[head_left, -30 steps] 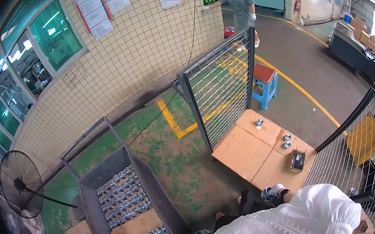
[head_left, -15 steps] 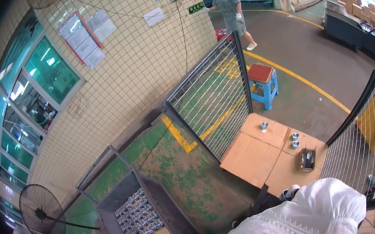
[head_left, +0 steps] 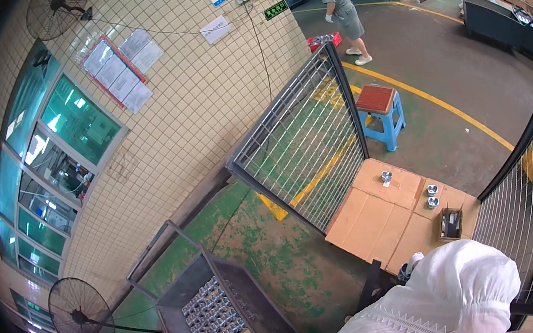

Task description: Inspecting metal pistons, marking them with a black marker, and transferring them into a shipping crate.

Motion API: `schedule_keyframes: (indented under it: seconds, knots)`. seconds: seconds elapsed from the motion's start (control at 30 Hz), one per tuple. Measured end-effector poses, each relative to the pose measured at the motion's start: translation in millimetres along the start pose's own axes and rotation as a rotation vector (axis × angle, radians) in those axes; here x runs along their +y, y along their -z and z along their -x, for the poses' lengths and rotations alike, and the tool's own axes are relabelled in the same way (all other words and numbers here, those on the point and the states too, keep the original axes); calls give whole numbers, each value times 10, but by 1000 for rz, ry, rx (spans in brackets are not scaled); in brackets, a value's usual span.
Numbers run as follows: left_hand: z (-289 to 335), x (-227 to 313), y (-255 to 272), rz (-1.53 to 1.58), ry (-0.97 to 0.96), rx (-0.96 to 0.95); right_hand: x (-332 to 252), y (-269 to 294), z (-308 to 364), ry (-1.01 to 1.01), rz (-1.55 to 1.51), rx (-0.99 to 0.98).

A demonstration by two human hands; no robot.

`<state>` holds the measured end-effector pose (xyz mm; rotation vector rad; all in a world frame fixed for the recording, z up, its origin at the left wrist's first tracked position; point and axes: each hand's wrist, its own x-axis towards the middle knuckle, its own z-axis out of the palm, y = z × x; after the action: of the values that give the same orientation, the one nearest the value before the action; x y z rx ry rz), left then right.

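Note:
Neither of my hands can be made out. My white sleeve point(head_left: 457, 283), gathered and puffed, fills the lower edge right of the middle and hides what lies under it. A small pale shape point(head_left: 415, 260) shows past the sleeve's far side; I cannot tell what it is. Closest to the sleeve is a cardboard-covered table point(head_left: 371, 220). On it stand a small open box point(head_left: 450, 223) with dark contents, two short silver metal parts, one of them a round part point(head_left: 433, 202), and farther off a single metal part point(head_left: 386, 176) with a white tag.
A grey metal cart point(head_left: 264, 301) holds rows of silver parts point(head_left: 212, 315) at lower left. Wire mesh panels point(head_left: 304, 148) flank the table. Beyond are a blue stool point(head_left: 381, 117), a walking person point(head_left: 340, 12) and a red crate point(head_left: 324, 41). A black fan point(head_left: 81, 317) stands far left.
My view has shifted slightly, so the cart and table sit farther right. The other person has turned, drawn the arm back from the wall corner and moved a little farther away.

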<state>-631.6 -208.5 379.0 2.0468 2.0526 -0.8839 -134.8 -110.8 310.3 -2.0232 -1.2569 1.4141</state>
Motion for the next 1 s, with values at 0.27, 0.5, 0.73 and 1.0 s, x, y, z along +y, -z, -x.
schedule_keyframes:
  seconds: [0.27, 0.5, 0.73, 1.0]
  knots:
    - [-198, -103, 410, -253, -180, 64, -127, 2, -89, 58, -258, 88]
    - [-310, -159, 800, -450, -334, 105, -118, 31, -56, 103, -458, 155]
    - [-359, 5, 1100, -565, -468, 139, -118, 430, 96, 160, -580, 196]
    - [1546, 755, -628, -74, -238, -240, 55, 448, -28, 146, -185, -366]
